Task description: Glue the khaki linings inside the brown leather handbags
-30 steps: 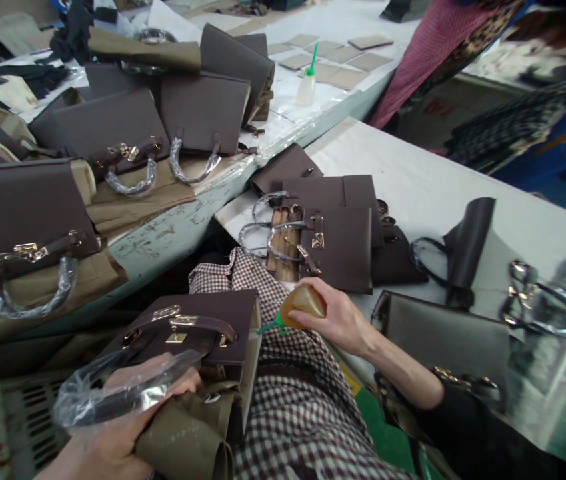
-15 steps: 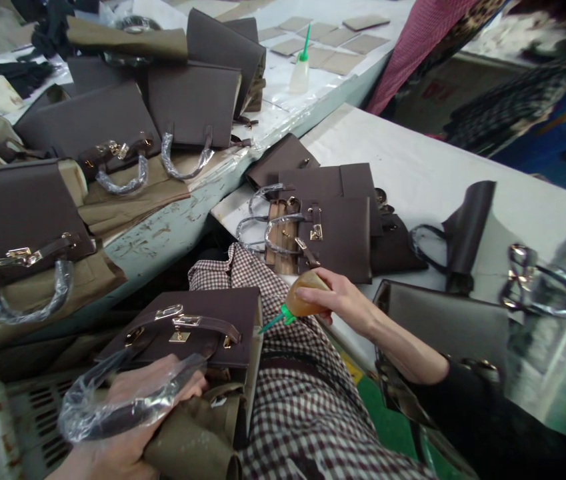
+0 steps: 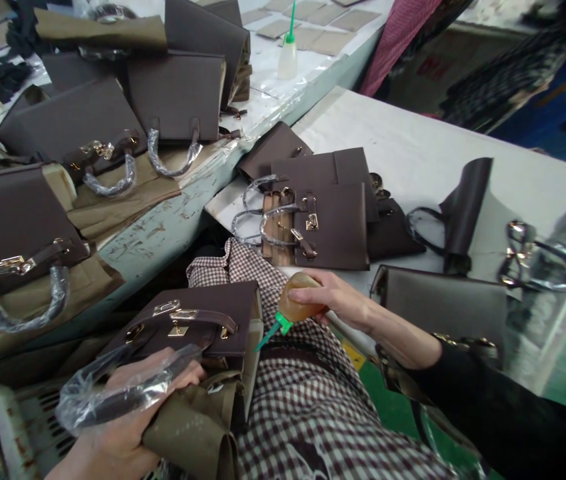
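Note:
A dark brown handbag [image 3: 227, 297] with gold clasps rests tilted on my checked lap. My left hand [image 3: 130, 427] is closed on its open edge, partly behind the plastic-wrapped handle [image 3: 127, 403]; some of its fingers are hidden. Olive lining [image 3: 195, 427] hangs out beside that hand. In my right hand [image 3: 340, 300] is a squeeze bottle [image 3: 295, 307] of amber liquid, its fingers wrapped round it. The bottle's green nozzle [image 3: 269, 333] points down at the bag's pale side edge, the tip at or very near it.
Several brown handbags [image 3: 337, 227] lie on the white table [image 3: 413, 140] ahead. More bags [image 3: 175, 97] cover the left bench, where another green-tipped bottle [image 3: 287, 60] stands near flat tan pieces [image 3: 307, 37]. A plastic crate [image 3: 10, 427] is at lower left.
The nozzle tip has moved slightly down along the bag's side edge, and the bottle has shifted a little left. The whole view has shifted slightly. Both holds are unchanged.

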